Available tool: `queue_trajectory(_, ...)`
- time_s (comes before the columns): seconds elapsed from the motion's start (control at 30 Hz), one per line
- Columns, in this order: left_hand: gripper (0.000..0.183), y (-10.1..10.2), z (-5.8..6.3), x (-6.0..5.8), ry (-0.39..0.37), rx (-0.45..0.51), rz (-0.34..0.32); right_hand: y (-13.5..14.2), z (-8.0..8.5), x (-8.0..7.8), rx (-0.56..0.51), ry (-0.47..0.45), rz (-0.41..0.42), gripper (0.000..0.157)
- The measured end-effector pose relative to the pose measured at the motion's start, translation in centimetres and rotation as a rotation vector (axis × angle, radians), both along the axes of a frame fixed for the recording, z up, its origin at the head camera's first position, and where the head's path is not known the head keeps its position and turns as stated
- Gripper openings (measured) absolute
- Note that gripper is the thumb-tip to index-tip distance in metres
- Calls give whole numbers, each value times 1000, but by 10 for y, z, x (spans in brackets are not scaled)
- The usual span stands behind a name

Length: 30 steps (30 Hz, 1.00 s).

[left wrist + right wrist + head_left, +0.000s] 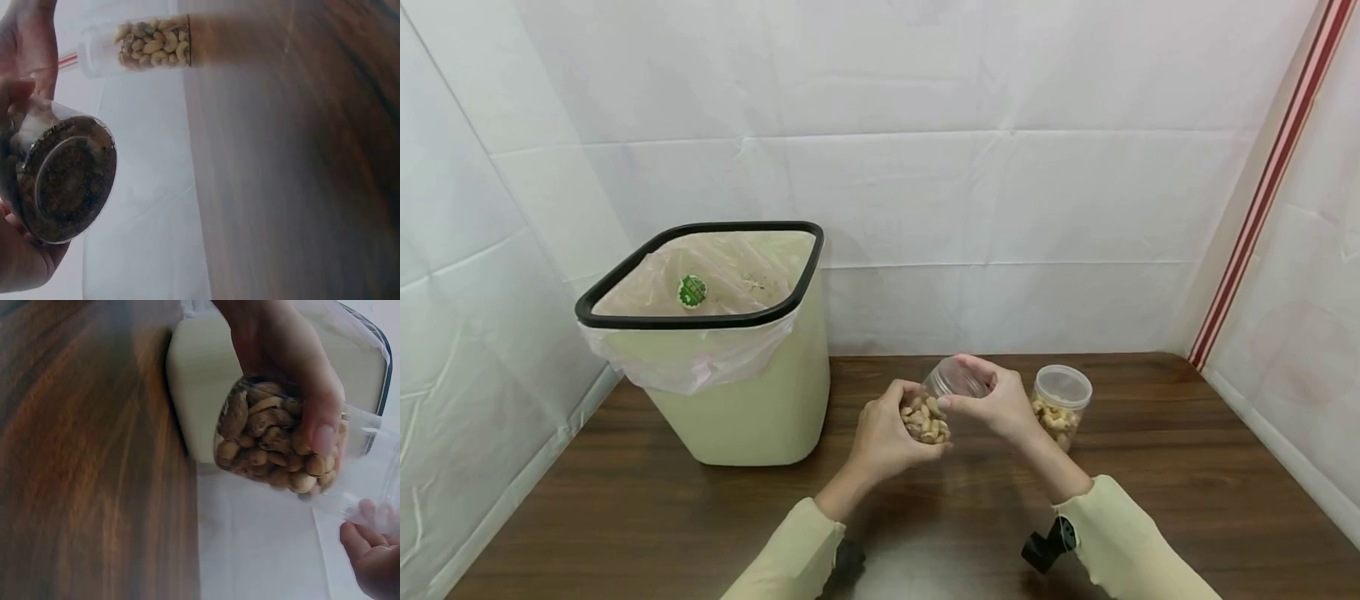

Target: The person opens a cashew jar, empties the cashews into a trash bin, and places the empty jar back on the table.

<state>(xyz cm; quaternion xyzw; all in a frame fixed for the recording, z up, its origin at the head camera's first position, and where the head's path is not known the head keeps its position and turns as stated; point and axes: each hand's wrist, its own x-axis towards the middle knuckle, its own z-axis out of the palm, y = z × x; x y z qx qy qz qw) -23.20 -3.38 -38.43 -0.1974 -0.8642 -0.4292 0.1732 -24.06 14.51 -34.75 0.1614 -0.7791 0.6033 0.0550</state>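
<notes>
While the head view looks down on the counter [1165, 467], the person's left hand [883, 429] has its grip round the lower part of a tilted clear jar [938, 379] of nuts [924, 419]; the right hand [1000, 404] pinches the jar's upper end. Just beside stands a second jar [1064, 386]; at left, a bin [760, 417] with a black rim [662, 322] and pale liner [700, 371]. Left wrist view: the held jar's base faces outward, clear of the counter; cashews [170, 44] show in the second jar. Right wrist view: the left thumb [322, 419] lies against the held jar; the right fingers [369, 532] touch near its mouth.
</notes>
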Motion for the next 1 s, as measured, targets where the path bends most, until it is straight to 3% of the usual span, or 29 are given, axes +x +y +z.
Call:
queue_trajectory(0.2, 60, -1, 1, -1, -98, 86, -139, 2, -3, 5, -28, 66, -3, 61)
queue_trajectory(0.33, 57, -2, 19, 9, -166, 151, -258, 4, -2, 5, -46, 110, 42, 60)
queue_trajectory(0.47, 55, -4, 35, 18, -235, 159, -333, 7, -2, 3, -51, 140, 88, 59)
queue_trajectory(0.7, 52, -9, 34, 15, -336, 181, -458, 8, 0, 1, -67, 226, 226, 60)
queue_trajectory(0.9, 54, -13, 34, 14, -309, 168, -451, 6, 0, -5, -168, 226, 413, 57)
queue_trajectory(1.0, 56, -14, 24, 8, -288, 148, -419, 5, -3, -7, -173, 192, 441, 61)
